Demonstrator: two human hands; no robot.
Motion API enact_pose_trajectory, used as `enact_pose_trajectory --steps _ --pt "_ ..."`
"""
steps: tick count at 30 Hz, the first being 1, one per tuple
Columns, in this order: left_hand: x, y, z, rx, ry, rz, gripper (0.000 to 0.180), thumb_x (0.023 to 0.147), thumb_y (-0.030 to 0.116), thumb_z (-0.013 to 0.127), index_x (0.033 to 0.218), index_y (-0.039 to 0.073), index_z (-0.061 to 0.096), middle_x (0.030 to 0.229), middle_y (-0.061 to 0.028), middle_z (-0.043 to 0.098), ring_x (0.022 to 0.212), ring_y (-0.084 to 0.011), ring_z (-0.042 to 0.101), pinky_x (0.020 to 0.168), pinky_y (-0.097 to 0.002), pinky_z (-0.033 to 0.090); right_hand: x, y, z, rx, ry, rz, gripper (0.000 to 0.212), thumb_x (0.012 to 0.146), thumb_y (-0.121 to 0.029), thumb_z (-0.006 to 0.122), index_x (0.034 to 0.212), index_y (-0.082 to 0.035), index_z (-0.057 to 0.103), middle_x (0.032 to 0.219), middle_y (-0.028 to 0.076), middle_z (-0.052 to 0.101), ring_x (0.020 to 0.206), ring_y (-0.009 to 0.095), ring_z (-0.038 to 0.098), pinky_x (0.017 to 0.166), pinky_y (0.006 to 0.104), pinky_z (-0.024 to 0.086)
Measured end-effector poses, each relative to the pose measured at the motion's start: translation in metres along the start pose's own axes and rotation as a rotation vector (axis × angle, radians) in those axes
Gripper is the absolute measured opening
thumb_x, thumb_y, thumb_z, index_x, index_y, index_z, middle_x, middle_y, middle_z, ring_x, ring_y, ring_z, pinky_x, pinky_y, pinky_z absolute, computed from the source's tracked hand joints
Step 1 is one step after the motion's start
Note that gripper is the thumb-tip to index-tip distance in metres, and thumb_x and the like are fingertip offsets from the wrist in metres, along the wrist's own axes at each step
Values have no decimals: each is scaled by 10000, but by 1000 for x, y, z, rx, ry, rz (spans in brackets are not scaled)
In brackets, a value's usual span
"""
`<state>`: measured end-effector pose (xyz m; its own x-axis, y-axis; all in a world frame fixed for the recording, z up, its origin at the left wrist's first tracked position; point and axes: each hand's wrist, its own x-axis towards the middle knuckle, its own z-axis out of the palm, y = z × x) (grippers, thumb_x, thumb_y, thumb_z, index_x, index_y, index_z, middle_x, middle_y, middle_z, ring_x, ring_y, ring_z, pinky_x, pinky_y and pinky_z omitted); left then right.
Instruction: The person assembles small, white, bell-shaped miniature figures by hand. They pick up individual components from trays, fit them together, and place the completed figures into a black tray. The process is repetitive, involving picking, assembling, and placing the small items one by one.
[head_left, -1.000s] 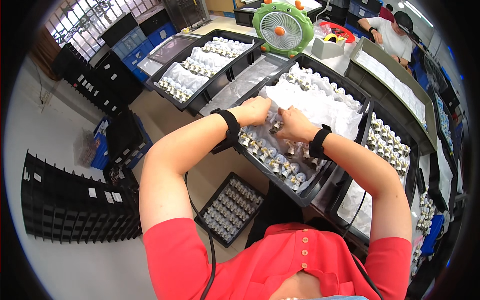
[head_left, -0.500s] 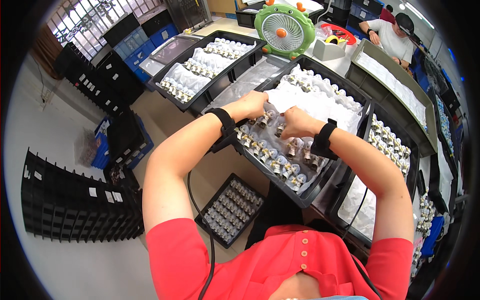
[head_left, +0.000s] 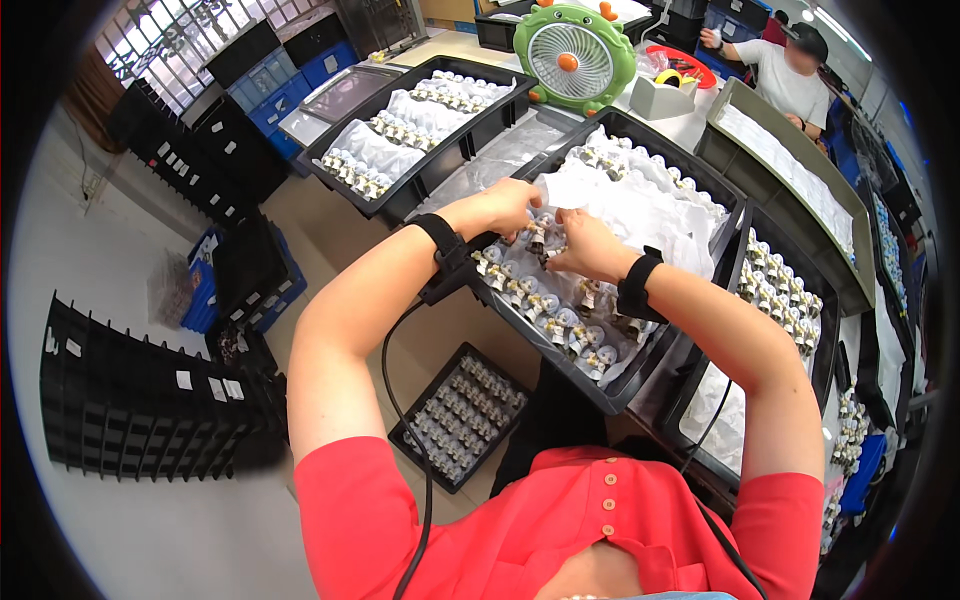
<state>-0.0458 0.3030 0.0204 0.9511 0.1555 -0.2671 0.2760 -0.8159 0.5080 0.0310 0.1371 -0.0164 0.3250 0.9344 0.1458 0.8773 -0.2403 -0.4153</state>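
Note:
Before me stands a black tray (head_left: 540, 352) with rows of small white-and-gold figurines (head_left: 562, 328), which have clear bluish round tops. White sheets (head_left: 620, 205) cover its middle, and thin translucent film lies between the near rows. My left hand (head_left: 508, 208) is at the tray's left side by the sheet's edge, fingers curled down; what they grip is hidden. Opposite it, my right hand (head_left: 592, 246) reaches in with thumb and fingers closed about a figurine (head_left: 540, 238) in the row between my hands. Both wrists wear black straps.
Another black tray of figurines (head_left: 365, 205) stands to the left, one (head_left: 400, 437) lies on the floor, and one (head_left: 780, 200) is at right. Behind are a green fan (head_left: 570, 60) and a grey-green bin (head_left: 860, 275). A co-worker (head_left: 790, 85) sits at the far right.
My right hand has moved up and left, closer to my left hand, and figurines now show between them. The co-worker has raised a hand.

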Motion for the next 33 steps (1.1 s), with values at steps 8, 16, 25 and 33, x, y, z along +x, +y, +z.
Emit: enact_pose_trajectory --steps 8,16,25,33 --pt "1 -2 -3 123 -26 6 446 700 -7 619 1139 63 580 911 -168 656 697 -241 672 643 -341 530 22 -10 -29 -123 -391 79 538 559 -241 730 942 103 573 883 259 624 855 354 622 759 377 502" --pt "4 16 2 156 -95 45 507 694 118 703 1177 73 557 855 -162 660 643 -206 662 619 -321 525 24 19 -25 104 -109 114 636 564 -335 817 982 45 524 869 228 625 847 354 614 734 373 486" --pt "4 18 6 314 -26 132 435 684 26 635 1105 132 605 888 -160 657 801 -264 655 726 -358 499 8 13 -15 53 -144 17 386 623 -123 670 968 33 593 867 208 643 848 341 623 779 370 491" --pt "18 15 11 286 -14 161 425 688 -57 566 1082 94 610 1091 -149 617 1067 -298 564 885 -366 443 3 19 -17 64 -54 -77 504 679 -226 712 1102 -3 550 943 208 635 885 335 617 800 370 486"
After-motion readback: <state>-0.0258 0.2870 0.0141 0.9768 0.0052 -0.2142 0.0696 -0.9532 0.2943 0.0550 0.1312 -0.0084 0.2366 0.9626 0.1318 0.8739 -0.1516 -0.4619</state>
